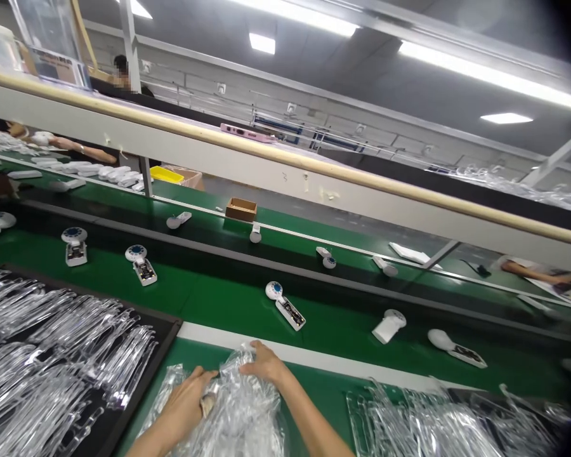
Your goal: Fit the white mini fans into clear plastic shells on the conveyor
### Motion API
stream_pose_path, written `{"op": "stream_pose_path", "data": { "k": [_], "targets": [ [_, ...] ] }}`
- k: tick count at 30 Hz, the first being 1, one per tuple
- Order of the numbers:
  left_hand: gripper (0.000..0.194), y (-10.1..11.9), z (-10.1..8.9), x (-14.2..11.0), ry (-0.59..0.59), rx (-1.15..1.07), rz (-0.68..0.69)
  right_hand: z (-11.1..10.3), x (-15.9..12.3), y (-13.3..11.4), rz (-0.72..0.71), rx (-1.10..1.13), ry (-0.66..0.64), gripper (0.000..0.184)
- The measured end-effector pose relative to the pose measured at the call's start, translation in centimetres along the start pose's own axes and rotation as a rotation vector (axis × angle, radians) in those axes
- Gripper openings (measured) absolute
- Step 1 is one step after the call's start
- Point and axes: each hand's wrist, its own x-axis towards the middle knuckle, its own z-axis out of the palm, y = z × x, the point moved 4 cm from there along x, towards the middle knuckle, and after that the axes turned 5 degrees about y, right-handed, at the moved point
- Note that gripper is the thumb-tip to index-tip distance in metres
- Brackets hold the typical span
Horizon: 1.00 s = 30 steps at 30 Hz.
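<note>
A clear, crinkled plastic bag (247,412) lies on the green bench right in front of me, and its contents are hard to make out. My right hand (265,367) pinches its upper edge between thumb and fingers. On the bag's left side my left hand (185,400) is closed, its fingers curled over the plastic. Something small and beige (208,405) shows beside the left fingers; I cannot tell what it is. A black tray (164,333) to the left carries many clear plastic strips (90,336). More clear plastic pieces (423,419) are heaped at the lower right.
Beyond a pale strip (342,363), a green conveyor belt (209,298) carries several white round-headed devices (290,311), some with circuit boards exposed. A small cardboard box (241,209) stands farther back. A shelf rail (276,152) crosses above. Other people's arms (528,271) show at far right and left.
</note>
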Motion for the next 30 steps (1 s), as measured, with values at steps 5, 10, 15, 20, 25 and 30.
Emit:
{"op": "stream_pose_path", "data": {
  "k": [5, 10, 15, 20, 25, 30],
  "targets": [
    [0.041, -1.3, 0.2, 0.1, 0.036, -0.023, -0.031, 0.1, 0.3, -0.1, -0.006, -0.045, 0.007, 0.019],
    [0.028, -1.2, -0.9, -0.2, 0.136, -0.082, 0.039, -0.7, -1.3, 0.3, -0.022, -0.012, 0.067, 0.014],
    [0.028, -1.2, -2.2, -0.7, 0.152, -0.163, 0.086, -2.7, -4.1, 0.9, -0.092, 0.119, 0.141, 0.013],
    [0.021, 0.2, -4.2, -2.3, 0.149, -0.122, 0.125, -4.7, -8.1, 1.3, -0.176, 0.26, 0.234, 0.013],
    [0.021, 2.5, -5.1, -4.6, 0.221, -0.12, 0.161, -4.7, -12.3, 2.9, -0.261, 0.463, 0.327, 0.007],
    [0.021, 4.9, -5.9, -6.4, 0.316, -0.234, 0.234, -3.7, -14.4, 4.8, -0.291, 0.496, 0.438, 0.012]
  ]
}}
